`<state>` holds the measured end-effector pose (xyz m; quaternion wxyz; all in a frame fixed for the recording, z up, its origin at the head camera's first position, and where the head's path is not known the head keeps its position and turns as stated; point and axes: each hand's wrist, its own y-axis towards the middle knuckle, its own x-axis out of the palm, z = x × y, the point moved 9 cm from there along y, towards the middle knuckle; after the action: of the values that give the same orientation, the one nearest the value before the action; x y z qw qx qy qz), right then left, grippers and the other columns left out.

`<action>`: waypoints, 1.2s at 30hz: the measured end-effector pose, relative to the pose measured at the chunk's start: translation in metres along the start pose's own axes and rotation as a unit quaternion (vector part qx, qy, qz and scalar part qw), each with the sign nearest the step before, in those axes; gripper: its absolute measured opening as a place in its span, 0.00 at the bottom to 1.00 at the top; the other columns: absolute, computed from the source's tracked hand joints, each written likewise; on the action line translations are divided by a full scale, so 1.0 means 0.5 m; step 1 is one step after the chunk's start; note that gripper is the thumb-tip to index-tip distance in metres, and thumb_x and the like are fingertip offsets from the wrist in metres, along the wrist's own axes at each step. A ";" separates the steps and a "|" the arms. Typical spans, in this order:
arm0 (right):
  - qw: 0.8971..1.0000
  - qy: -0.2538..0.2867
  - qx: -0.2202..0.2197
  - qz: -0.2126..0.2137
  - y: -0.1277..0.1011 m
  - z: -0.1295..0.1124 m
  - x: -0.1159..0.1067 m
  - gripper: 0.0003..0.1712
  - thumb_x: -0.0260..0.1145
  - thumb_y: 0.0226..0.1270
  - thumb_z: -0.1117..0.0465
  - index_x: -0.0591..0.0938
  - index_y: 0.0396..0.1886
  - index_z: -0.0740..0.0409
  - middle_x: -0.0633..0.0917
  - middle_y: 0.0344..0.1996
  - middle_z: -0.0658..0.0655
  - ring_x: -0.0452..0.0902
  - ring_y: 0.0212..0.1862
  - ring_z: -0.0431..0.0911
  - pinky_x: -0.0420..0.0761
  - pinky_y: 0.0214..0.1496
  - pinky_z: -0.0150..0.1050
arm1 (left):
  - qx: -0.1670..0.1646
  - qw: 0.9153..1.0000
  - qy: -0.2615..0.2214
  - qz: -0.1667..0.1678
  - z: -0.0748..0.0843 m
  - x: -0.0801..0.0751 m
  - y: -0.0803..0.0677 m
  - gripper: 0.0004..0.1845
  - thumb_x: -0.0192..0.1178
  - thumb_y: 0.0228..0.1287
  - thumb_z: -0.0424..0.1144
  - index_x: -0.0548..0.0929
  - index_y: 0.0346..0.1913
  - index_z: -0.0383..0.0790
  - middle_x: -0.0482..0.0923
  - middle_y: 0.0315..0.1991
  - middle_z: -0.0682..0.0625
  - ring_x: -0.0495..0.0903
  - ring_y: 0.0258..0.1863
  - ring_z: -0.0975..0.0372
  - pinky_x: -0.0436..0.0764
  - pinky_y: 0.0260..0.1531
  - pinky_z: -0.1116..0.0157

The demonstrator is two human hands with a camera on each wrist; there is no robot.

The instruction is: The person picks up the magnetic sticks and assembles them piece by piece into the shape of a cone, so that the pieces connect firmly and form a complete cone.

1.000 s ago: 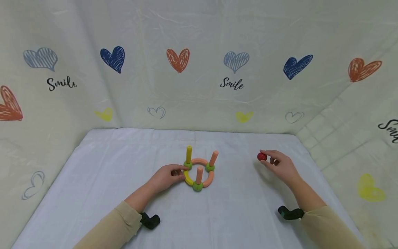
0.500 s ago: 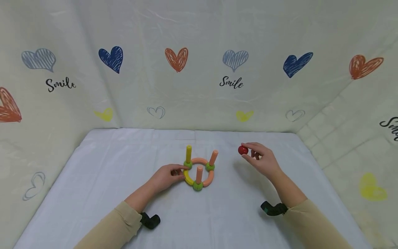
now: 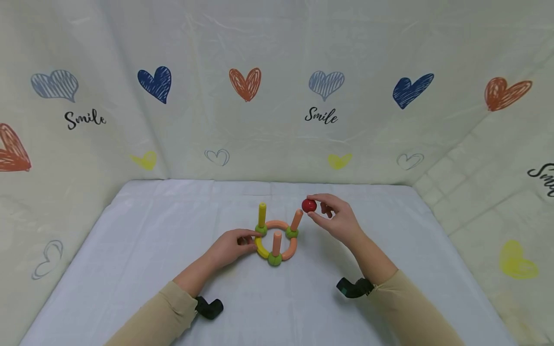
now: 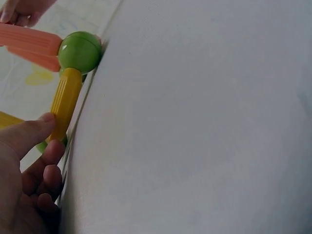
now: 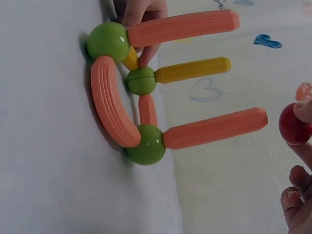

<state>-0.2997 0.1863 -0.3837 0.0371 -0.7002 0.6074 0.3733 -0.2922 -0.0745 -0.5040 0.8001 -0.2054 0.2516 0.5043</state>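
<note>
A ring of curved rods and green balls [image 3: 274, 259] lies on the white table, with three upright sticks rising from the balls. One upright stick is yellow [image 3: 262, 215]; the other two are salmon pink, such as the back right stick [image 5: 217, 128]. My left hand [image 3: 233, 246] pinches the yellow curved rod [image 4: 66, 102] at the ring's left side between thumb and fingers. My right hand [image 3: 339, 220] pinches a red ball [image 3: 309, 205] between thumb and fingertips. That ball is close beside the tip of the back right stick, apart from it in the right wrist view.
A white cloth [image 3: 182, 211] covers the table. Behind it hangs a pale curtain [image 3: 277, 134] printed with hearts and "Smile" words. Black wrist cameras stick out at the left cuff [image 3: 209, 307] and right cuff [image 3: 355, 288].
My right hand has moved left with the red ball, from the table's right side to beside the back right stick. My left hand and the ring have stayed in place.
</note>
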 end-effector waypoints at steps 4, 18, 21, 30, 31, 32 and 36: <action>1.000 0.003 0.002 0.000 0.003 -0.007 0.010 0.22 0.75 0.60 0.61 0.84 0.55 0.52 0.80 0.36 0.50 0.69 0.35 0.48 0.71 0.33 0.35 | 0.002 1.000 0.004 0.001 0.001 0.003 0.002 0.17 0.68 0.65 0.44 0.85 0.56 0.58 0.78 0.33 0.60 0.75 0.32 0.62 0.75 0.36 0.63; 1.000 -0.013 0.011 -0.005 0.007 -0.011 0.028 0.22 0.76 0.60 0.58 0.84 0.55 0.51 0.80 0.37 0.49 0.72 0.38 0.55 0.72 0.33 0.36 | 0.002 1.000 0.000 0.001 0.007 0.001 -0.001 0.17 0.67 0.65 0.43 0.85 0.56 0.58 0.79 0.34 0.60 0.74 0.32 0.62 0.74 0.36 0.62; 1.000 -0.014 0.010 -0.008 0.007 -0.011 0.032 0.22 0.76 0.59 0.58 0.84 0.55 0.51 0.80 0.38 0.50 0.72 0.38 0.57 0.72 0.33 0.37 | 0.005 1.000 0.001 0.003 0.007 0.001 0.000 0.17 0.67 0.65 0.43 0.85 0.56 0.58 0.78 0.33 0.60 0.74 0.32 0.62 0.74 0.36 0.63; 1.000 -0.014 0.013 -0.014 0.008 -0.007 0.040 0.23 0.75 0.61 0.58 0.84 0.56 0.50 0.81 0.40 0.49 0.72 0.38 0.52 0.73 0.34 0.36 | -0.015 1.000 -0.018 0.013 -0.003 -0.005 -0.005 0.15 0.67 0.65 0.43 0.86 0.54 0.59 0.80 0.34 0.60 0.75 0.33 0.62 0.74 0.37 0.62; 1.000 -0.015 0.014 -0.014 0.008 -0.006 0.040 0.23 0.75 0.61 0.58 0.84 0.56 0.50 0.81 0.40 0.49 0.72 0.37 0.52 0.73 0.34 0.36 | -0.019 1.000 -0.020 0.014 -0.004 -0.007 -0.005 0.15 0.67 0.65 0.44 0.86 0.54 0.60 0.80 0.35 0.60 0.76 0.33 0.62 0.74 0.36 0.62; 1.000 -0.016 0.015 -0.013 0.009 -0.005 0.040 0.23 0.75 0.61 0.58 0.84 0.56 0.50 0.81 0.40 0.49 0.72 0.37 0.51 0.73 0.34 0.36 | -0.021 0.999 -0.021 0.015 -0.005 -0.008 -0.006 0.15 0.67 0.65 0.44 0.85 0.54 0.60 0.79 0.35 0.60 0.76 0.33 0.62 0.75 0.36 0.63; 0.999 -0.018 0.025 -0.013 0.008 -0.003 0.040 0.23 0.75 0.61 0.57 0.84 0.56 0.49 0.81 0.40 0.49 0.71 0.37 0.49 0.73 0.34 0.37 | -0.029 0.999 -0.015 0.020 -0.003 -0.019 -0.010 0.15 0.67 0.66 0.44 0.85 0.54 0.61 0.79 0.35 0.59 0.76 0.34 0.62 0.76 0.34 0.63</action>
<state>-0.3030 0.1683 -0.3924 0.0706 -0.7000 0.6066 0.3701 -0.2915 -0.0841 -0.4990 0.7874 -0.2157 0.2291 0.5300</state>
